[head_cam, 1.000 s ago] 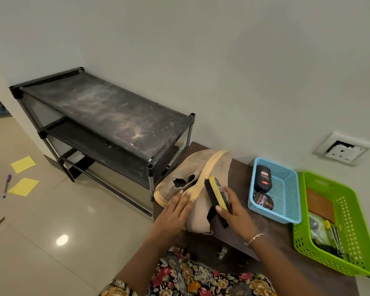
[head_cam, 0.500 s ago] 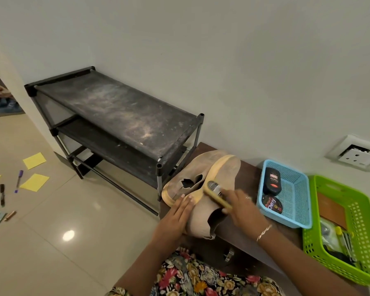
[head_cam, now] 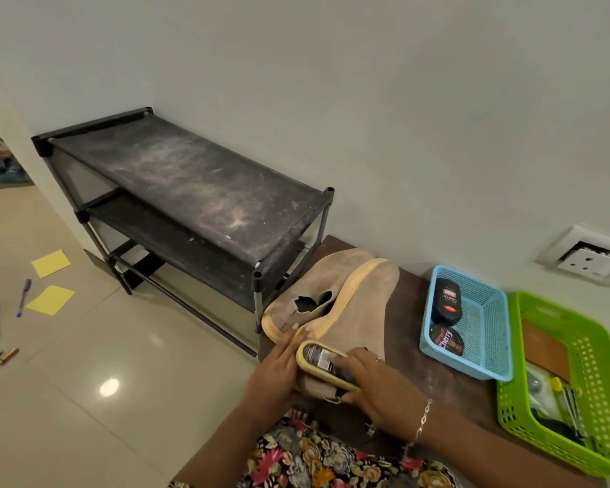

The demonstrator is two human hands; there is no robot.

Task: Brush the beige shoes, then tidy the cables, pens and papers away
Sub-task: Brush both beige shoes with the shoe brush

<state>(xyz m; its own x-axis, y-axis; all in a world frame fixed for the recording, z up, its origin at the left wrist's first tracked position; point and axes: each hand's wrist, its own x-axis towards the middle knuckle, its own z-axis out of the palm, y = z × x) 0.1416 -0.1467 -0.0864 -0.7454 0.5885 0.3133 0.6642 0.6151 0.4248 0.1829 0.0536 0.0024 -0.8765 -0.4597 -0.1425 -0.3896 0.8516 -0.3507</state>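
Observation:
Two beige suede shoes (head_cam: pixel 353 304) with yellow soles lie side by side on a dark brown table (head_cam: pixel 412 375). My left hand (head_cam: pixel 279 368) rests with straight fingers on the near shoe's heel end. A yellow shoe brush (head_cam: pixel 323 361) lies across that near end, and my right hand (head_cam: pixel 374 382) grips it from the right. Yellow papers (head_cam: pixel 51 263) and pens (head_cam: pixel 24 297) are scattered on the tiled floor at the far left.
A dusty black two-shelf rack (head_cam: pixel 191 191) stands against the wall left of the table. A blue basket (head_cam: pixel 472 322) holds polish containers. A green basket (head_cam: pixel 585 389) with assorted items sits at the right. A wall socket (head_cam: pixel 585 257) is above them.
The brush has moved from the middle of the shoe toward me, to its near end, with my right hand. My left hand has stayed on the shoe. The camera has shifted a little.

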